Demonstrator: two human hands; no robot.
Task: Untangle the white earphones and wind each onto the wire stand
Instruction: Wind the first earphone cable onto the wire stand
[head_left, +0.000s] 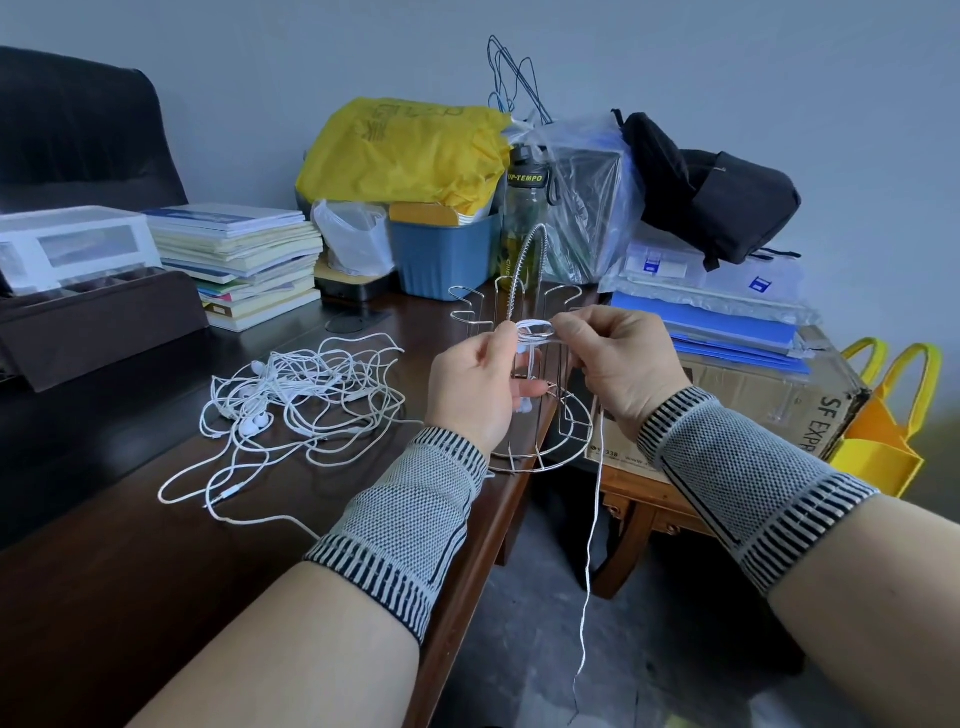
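Observation:
A chrome wire stand (563, 441) sits at the right edge of the dark wooden desk (156, 571). White earphone cable (535, 328) is looped round one of its front hooks. My left hand (478, 387) pinches those loops from the left, and earbuds hang by its palm. My right hand (618, 358) pinches the same cable from the right; the loose end (592, 545) dangles from it past the desk edge toward the floor. A tangled pile of white earphones (301, 410) lies on the desk to the left of my hands.
Behind the stand are a blue bin (441, 254), a green water bottle (524, 223), yellow and clear plastic bags and a black bag. Stacked books (244, 260) and a dark tray stand at the left. An SF Express cardboard box (769, 410) with folders sits at the right.

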